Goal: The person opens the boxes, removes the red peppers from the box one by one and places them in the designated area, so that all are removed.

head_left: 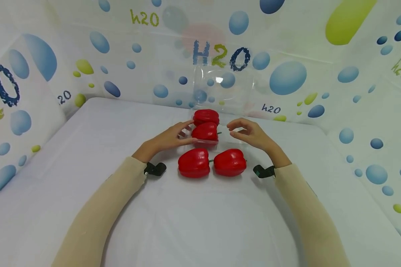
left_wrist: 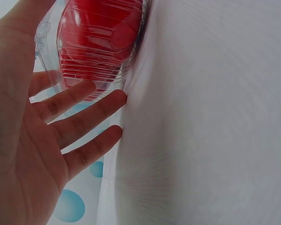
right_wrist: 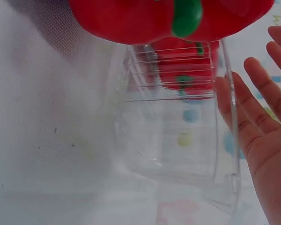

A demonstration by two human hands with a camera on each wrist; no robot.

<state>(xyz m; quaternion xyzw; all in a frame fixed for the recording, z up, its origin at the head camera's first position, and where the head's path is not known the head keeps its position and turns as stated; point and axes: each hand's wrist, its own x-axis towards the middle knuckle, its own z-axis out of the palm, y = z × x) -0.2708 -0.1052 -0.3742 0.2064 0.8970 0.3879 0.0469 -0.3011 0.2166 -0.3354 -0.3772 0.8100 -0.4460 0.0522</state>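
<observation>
- Nearest the front edge of the tabletop [head_left: 87, 155], two loose red peppers [head_left: 194, 162] lie side by side, touching, between the wrists.
- Just beyond, the left hand [head_left: 168, 138] lies with straight fingers [left_wrist: 84, 115] against the left wall of the clear clamshell box [head_left: 207, 139], likely to steady it.
- The right hand [head_left: 250, 134] hovers relaxed over the box's right side, holding nothing.
- Two boxed peppers [head_left: 205, 126] fill its left half, one behind the other.
- The open lid [head_left: 222, 89] stands toward the back edge.
</observation>
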